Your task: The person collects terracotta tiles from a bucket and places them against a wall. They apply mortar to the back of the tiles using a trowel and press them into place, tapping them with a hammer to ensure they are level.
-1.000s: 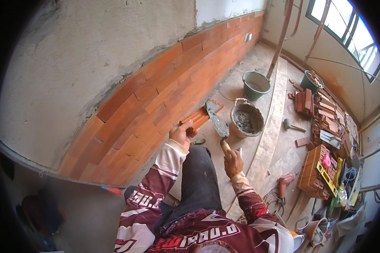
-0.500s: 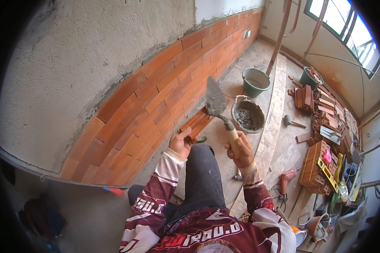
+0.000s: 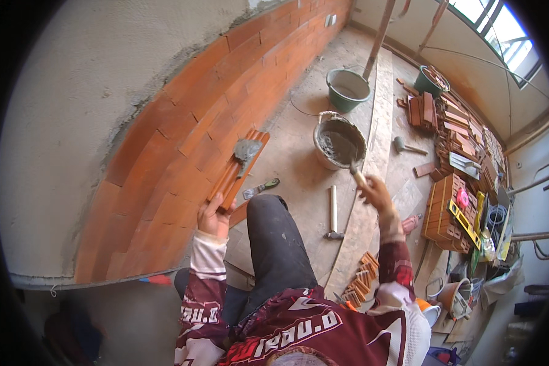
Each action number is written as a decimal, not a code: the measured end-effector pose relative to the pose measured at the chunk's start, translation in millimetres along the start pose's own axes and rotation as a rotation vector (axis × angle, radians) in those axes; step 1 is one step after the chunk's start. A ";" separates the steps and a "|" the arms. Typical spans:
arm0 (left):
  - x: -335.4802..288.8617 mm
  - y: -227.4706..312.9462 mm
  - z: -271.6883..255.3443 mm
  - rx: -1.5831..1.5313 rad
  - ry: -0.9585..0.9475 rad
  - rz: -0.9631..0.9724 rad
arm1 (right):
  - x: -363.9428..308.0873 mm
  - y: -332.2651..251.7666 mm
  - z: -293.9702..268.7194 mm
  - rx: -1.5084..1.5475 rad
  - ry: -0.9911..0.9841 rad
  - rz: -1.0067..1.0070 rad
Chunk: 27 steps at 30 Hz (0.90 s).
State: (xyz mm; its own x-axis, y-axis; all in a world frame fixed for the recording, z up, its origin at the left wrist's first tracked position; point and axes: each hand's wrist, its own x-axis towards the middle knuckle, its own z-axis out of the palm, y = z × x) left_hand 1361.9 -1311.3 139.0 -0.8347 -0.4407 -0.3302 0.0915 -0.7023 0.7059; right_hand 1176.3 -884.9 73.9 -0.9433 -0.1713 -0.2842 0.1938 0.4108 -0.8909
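Observation:
My left hand grips the near end of a grooved orange brick tile, its ribbed back facing up. A grey dab of mortar sits on the tile's far half. In my right hand is a trowel, held by its pale handle at the near right rim of the mortar bucket. The trowel's blade is hard to make out against the wet mortar. The brick-tiled wall rises left of my left hand.
A scraper and a hammer lie on the floor between my hands. Beyond the mortar stands a green bucket. A rubber mallet, stacked tiles and a yellow level are at right. Small brick pieces lie near my right arm.
The trowel went from above the tile to the mortar bucket on the right. Mortar now shows on the tile, which has moved left and nearer the wall. The view has shifted too.

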 end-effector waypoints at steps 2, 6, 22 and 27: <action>-15.4 -1.8 -6.5 0.021 0.003 0.002 | 55.7 -12.4 -17.7 -0.662 0.142 -0.118; -40.6 -9.9 -30.0 0.039 0.070 -0.021 | 131.4 -32.2 -7.0 -1.072 0.147 0.110; -142.1 2.0 -91.9 0.206 0.335 0.082 | 210.8 -61.8 17.7 -1.434 -0.227 0.122; -148.7 -1.1 -91.3 0.207 0.396 0.053 | 199.3 -80.7 16.2 -1.306 -0.301 0.201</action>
State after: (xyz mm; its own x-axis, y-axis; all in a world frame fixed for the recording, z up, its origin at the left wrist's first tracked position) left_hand 1535.5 -1296.0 130.1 -0.5556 -0.6816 -0.4762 -0.0153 -0.5642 0.8255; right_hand 977.0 -966.7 83.4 -0.8014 -0.1267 -0.5846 -0.2338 0.9659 0.1112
